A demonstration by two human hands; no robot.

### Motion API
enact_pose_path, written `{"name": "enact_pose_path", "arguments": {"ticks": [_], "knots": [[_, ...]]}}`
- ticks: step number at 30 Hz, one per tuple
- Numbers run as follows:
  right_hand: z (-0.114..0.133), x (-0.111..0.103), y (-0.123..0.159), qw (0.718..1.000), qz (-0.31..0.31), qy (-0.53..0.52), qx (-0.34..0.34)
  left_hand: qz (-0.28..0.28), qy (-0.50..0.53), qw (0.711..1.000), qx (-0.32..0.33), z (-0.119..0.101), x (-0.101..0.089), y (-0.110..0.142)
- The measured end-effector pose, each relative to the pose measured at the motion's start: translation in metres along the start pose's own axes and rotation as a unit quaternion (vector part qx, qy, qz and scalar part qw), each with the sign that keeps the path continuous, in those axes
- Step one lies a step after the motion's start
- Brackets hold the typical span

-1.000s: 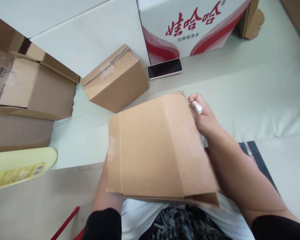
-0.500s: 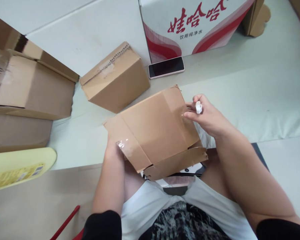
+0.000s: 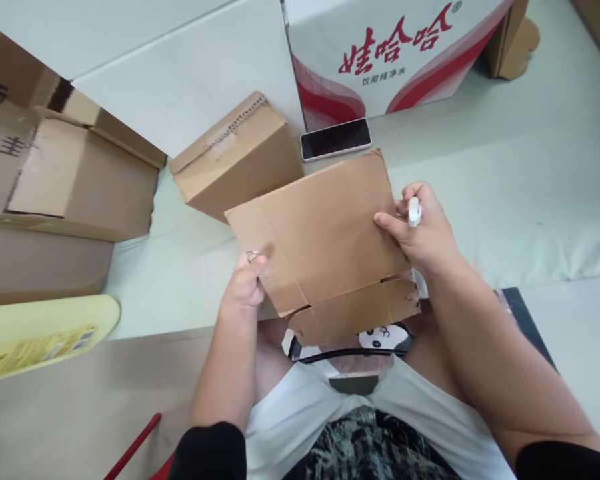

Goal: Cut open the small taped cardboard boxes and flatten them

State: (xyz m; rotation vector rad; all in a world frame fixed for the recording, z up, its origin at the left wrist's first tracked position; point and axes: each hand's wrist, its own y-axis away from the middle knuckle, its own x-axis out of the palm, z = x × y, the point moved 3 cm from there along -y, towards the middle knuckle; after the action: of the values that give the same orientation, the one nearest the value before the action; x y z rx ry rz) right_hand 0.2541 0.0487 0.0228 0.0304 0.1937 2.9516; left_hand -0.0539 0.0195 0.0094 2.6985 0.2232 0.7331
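The cardboard [image 3: 325, 240] is gripped at opposite sides by the left hand [image 3: 243, 283] and right hand [image 3: 430, 233], by the bench's [image 3: 480, 180] near edge; the white object [image 3: 414, 211] is best angled clear.

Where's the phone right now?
In the head view, the phone lies at upper centre on the pale cloth, before the red-lettered carton, right of the brown box.

The white-and-red carton [image 3: 325, 41] reads "娃哈哈®" above smaller "饮用纯净水".
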Motion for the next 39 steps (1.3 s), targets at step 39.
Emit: {"name": "enact_pose_path", "arguments": {"ticks": [39], "knots": [[0.011,0.023,0.012,0.969,0.241,0.030,-0.049,-0.105,0.079,0.983,0.129,-0.014,-0.014,-0.015]]}}
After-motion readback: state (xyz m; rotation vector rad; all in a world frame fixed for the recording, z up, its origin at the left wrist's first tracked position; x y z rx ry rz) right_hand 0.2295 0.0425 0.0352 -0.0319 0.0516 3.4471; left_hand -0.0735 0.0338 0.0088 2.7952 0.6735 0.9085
